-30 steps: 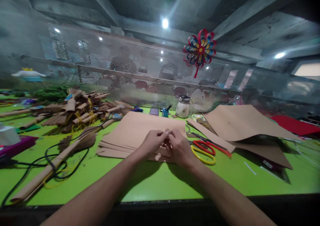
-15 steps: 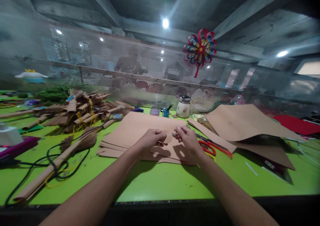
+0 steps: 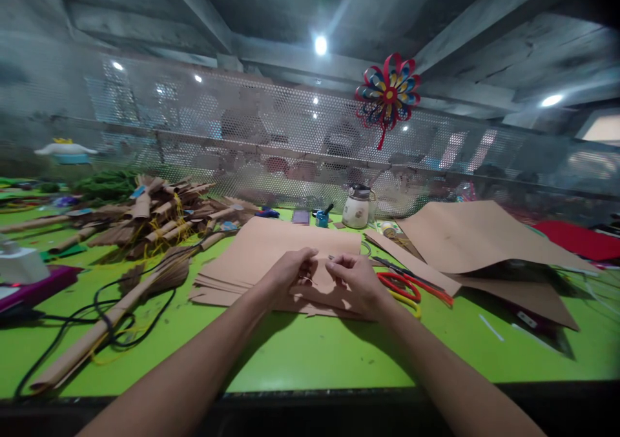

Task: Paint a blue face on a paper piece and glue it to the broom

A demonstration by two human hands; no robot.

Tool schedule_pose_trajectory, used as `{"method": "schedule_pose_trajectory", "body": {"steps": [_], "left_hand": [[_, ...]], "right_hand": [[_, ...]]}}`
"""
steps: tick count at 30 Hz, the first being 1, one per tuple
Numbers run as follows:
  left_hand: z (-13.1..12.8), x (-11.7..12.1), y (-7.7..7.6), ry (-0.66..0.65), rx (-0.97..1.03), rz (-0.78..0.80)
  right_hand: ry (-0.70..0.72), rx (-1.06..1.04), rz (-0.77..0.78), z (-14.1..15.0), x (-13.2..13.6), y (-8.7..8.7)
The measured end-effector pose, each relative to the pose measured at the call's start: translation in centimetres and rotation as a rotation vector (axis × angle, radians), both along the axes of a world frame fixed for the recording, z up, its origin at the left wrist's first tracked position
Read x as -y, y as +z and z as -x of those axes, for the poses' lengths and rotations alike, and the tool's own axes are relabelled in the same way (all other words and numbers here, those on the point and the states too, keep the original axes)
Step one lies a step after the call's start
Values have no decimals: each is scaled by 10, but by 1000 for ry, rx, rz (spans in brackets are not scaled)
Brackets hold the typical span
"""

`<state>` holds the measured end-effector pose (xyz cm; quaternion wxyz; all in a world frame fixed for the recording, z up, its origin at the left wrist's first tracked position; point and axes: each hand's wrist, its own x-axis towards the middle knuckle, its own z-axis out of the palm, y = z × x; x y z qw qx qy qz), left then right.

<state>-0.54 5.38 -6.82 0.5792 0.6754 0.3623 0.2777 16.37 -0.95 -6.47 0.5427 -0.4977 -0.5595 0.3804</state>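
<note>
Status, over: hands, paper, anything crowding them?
Left hand over brown paper stack, grip unclear. Right hand apart from left, pinching small item, too small to identify. Red-handled scissors close by right hand.

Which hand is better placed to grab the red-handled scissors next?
Right, likely: the right hand is beside the red-handled scissors; the left hand is farther off, over the kraft paper sheets. The right seems to pinch a small item, too unclear to name.
</note>
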Motion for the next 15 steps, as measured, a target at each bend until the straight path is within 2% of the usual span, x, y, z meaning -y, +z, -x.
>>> {"method": "schedule_pose_trajectory", "body": {"steps": [5,15], "left_hand": [[0,2,4,17,-30,-51],[-2,10,3,60,-28,-53]], "right_hand": [[26,-3,0,-1,0,-1],[156,17,86,1,2,-2]]}}
